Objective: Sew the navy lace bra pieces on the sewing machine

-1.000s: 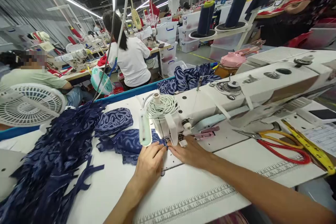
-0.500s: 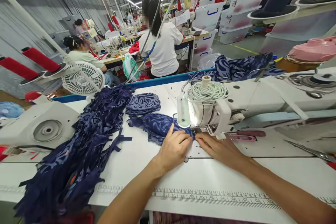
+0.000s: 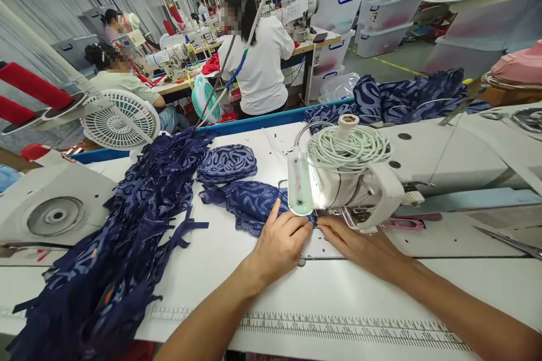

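A navy lace bra cup lies on the white sewing table, its right end under the sewing machine head. My left hand rests on its near right edge, fingers curled and pressing the fabric, thumb pointing up along it. Just right of the needle area, my right hand has its fingertips together at the fabric's tip; the exact pinch is partly hidden. Behind the cup sits a small stack of navy patterned cups. A small light shines beside the needle, which I cannot make out.
A long heap of navy pieces covers the table's left side. Scissors and a pink-handled tool lie right. A ruler strip follows the front edge. A white fan stands behind; a co-worker sits ahead.
The camera view has shifted slightly, bringing the machine closer. Both hands stay at the fabric by the needle area, with hardly any visible movement of the cup.
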`<move>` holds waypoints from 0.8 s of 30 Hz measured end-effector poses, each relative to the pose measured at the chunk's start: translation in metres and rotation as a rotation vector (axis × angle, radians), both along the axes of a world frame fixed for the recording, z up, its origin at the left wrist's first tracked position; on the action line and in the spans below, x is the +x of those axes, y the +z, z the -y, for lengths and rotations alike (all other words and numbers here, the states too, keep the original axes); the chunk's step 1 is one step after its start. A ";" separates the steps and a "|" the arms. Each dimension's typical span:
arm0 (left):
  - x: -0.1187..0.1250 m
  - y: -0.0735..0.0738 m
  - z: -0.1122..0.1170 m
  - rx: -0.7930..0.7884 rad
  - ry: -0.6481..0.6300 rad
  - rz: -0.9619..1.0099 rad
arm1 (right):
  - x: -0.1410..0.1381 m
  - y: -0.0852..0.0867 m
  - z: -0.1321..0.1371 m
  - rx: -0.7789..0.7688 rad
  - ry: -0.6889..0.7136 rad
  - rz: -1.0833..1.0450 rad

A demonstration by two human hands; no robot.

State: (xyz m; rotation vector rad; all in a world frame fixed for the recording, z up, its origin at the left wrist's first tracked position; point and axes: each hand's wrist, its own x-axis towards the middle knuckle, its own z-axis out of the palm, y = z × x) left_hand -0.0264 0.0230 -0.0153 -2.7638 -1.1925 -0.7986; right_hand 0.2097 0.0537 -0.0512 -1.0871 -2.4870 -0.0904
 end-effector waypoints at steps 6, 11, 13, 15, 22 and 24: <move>0.001 0.002 -0.001 0.001 -0.004 -0.002 | -0.002 0.008 0.002 -0.031 0.060 0.021; 0.001 0.002 -0.001 0.051 -0.029 0.003 | -0.011 0.023 0.009 -0.003 0.000 0.073; 0.001 -0.001 -0.001 0.090 -0.037 0.024 | -0.014 0.026 0.009 0.015 -0.022 0.097; 0.002 -0.003 -0.002 0.118 -0.042 0.045 | -0.016 0.026 0.007 0.028 -0.031 0.110; 0.002 -0.004 0.003 0.118 -0.037 0.025 | -0.018 0.022 0.001 0.004 -0.001 0.075; 0.002 -0.004 0.005 0.113 -0.028 0.016 | -0.019 0.022 0.002 -0.012 -0.002 0.074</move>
